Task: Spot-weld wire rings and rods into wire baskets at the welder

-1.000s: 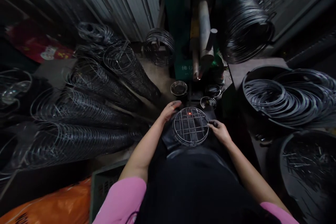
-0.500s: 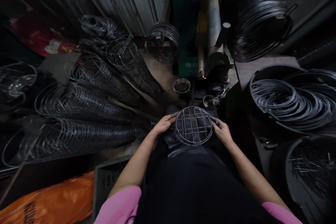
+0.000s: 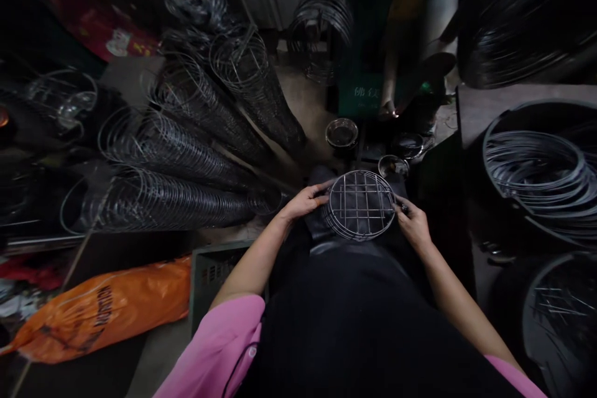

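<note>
A round wire rack with a crossed grid rests over my lap; its doubled rims look like several racks stacked together. My left hand grips the rim on the left, thumb and fingers pressed to the wire. On the opposite side my right hand holds the rim with its fingertips. Just beyond the rack are small round metal dishes, one on the left and one nearer. Above them hangs the rod-like tip of a green machine.
Long stacks of wire rings lie to the left. An orange sack and a green crate are at lower left. On the right, one tub holds wire rings and another tub holds short wire pieces.
My view has swung left and down, so the surroundings shift right and upward. Both hands still hold the wire rack, which sits slightly farther right in the picture.
</note>
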### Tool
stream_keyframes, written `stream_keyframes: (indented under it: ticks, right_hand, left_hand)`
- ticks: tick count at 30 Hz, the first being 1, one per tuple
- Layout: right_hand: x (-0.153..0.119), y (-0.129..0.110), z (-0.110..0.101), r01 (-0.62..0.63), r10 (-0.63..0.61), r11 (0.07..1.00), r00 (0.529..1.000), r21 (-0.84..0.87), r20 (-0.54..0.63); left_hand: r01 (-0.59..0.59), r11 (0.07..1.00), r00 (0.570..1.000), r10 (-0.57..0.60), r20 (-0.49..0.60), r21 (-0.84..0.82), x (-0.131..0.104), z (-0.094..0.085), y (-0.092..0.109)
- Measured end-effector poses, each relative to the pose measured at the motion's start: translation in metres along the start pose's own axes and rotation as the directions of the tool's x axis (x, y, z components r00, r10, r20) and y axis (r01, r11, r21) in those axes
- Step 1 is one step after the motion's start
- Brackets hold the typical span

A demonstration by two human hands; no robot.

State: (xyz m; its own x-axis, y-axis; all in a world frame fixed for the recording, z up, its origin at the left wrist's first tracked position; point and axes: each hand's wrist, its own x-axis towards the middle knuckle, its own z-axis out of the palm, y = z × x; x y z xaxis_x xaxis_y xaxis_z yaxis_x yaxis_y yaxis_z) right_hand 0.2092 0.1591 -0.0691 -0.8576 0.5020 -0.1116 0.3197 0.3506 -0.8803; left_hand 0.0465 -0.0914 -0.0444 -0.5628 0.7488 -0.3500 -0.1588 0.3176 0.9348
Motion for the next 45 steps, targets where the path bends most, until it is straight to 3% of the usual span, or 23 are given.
stream_keyframes:
  ticks: [3,7,9,15,17,22,24,29,34,41,45]
  right_hand:
    - [0.001,0.002,0.001,0.0,0.0,1.0,1.0,-0.01,-0.01]
    - [0.002,0.001,0.002,0.002,-0.002,1.0,1.0,-0.013,-0.019]
    - [0.002,0.0,0.002,-0.003,0.003,1.0,1.0,0.0,-0.023]
    - [-0.005,-0.002,0.001,-0.09,0.09,0.992,0.996,0.089,0.009]
    - [-0.007,-0.001,0.0,-0.112,0.11,0.987,0.994,0.115,0.02]
    - [-0.008,0.001,0.001,-0.113,0.112,0.983,0.994,0.145,0.016]
    - [-0.008,0.003,0.002,-0.101,0.1,0.984,0.995,0.148,0.009]
    - [-0.008,0.007,0.004,-0.088,0.088,0.981,0.996,0.172,0.012]
    - [-0.01,0.01,0.005,-0.084,0.087,0.98,0.996,0.179,-0.012]
    - [-0.008,0.012,0.004,-0.11,0.111,0.964,0.994,0.241,0.012]
    - [-0.008,0.008,0.0,-0.156,0.164,0.944,0.986,0.289,-0.003]
  left_hand:
    - [-0.05,0.976,0.996,0.064,-0.061,0.214,0.0,0.003,-0.004]
    - [0.001,0.861,0.991,0.068,-0.117,0.509,0.003,0.005,-0.012]
    - [0.01,0.856,0.991,0.062,-0.122,0.517,0.004,0.005,-0.016]
    - [-0.1,0.96,0.966,0.157,-0.205,0.263,-0.004,0.016,-0.028]
    - [-0.106,0.949,0.963,0.173,-0.209,0.298,-0.01,0.017,-0.031]
    - [-0.091,0.868,0.995,0.096,0.016,0.487,-0.024,0.013,-0.028]
    - [-0.063,0.81,0.998,0.053,0.034,0.583,-0.027,0.019,-0.024]
    - [0.1,0.68,0.978,0.068,-0.198,0.726,-0.031,0.05,-0.02]
    - [0.142,0.596,0.959,0.114,-0.259,0.79,-0.03,0.063,-0.027]
    - [0.128,0.678,0.965,0.082,-0.248,0.724,-0.03,0.065,-0.03]
    - [0.077,0.794,0.982,0.043,-0.182,0.603,-0.034,0.05,-0.026]
